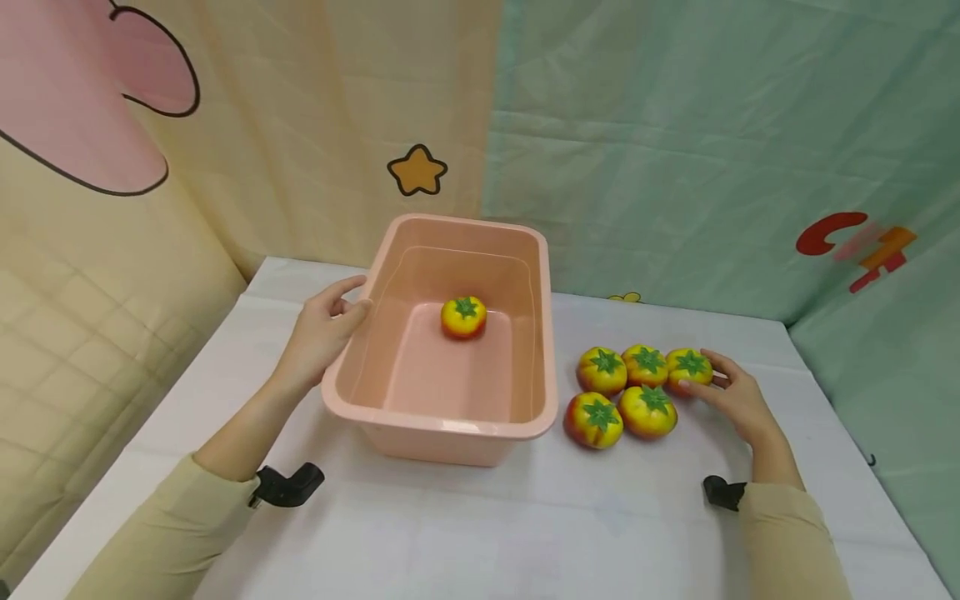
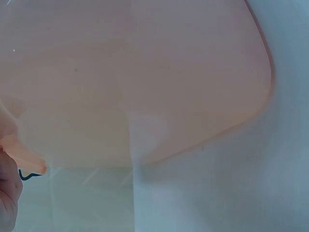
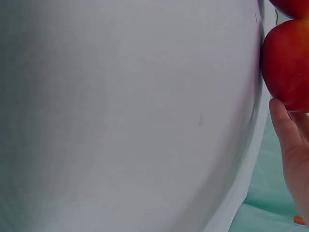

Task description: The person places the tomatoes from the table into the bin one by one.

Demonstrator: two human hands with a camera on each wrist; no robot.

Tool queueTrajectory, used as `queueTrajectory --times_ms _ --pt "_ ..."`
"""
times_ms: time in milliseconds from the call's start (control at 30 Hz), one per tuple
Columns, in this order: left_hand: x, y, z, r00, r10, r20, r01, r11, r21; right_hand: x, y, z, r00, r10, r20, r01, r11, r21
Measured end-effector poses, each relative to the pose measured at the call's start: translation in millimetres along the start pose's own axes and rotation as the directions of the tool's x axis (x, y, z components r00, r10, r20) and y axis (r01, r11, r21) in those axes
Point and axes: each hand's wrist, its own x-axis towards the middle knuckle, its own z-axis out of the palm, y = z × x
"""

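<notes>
My left hand [image 1: 321,333] grips the left rim of a pink plastic basin [image 1: 441,427]; its thumb lies by the rim. In the left wrist view the basin's outer wall [image 2: 193,72] fills much of the picture, with part of the left hand [image 2: 7,193] at the edge. One yellow-and-red tomato [image 1: 463,319] with a green star-shaped top lies inside the basin. To the right, my right hand [image 1: 738,398] holds the rightmost tomato [image 1: 686,367] of a group between thumb and fingers. In the right wrist view that tomato [image 3: 289,65] shows its red side against the fingertips [image 3: 277,108].
Several more tomatoes, such as the front left one [image 1: 593,421], sit close together right of the basin on the white-covered table [image 1: 525,533]. Patterned curtains [image 1: 675,150] hang behind and at both sides. Black wrist mounts [image 1: 288,486] stick out from both sleeves.
</notes>
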Motion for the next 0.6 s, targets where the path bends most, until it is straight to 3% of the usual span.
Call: queueTrajectory --times_ms 300,600 --pt "-0.7 -2.4 -1.5 1.0 -0.002 -0.003 0.002 1.0 0.029 3 -10 -7 1.0 0.008 -0.002 -0.008 1.0 -0.023" --pt "0.0 -1.3 -0.8 1.0 0.002 0.003 -0.002 1.0 0.004 0 -44 -18 0.998 -0.047 -0.03 0.045 0.996 -0.076"
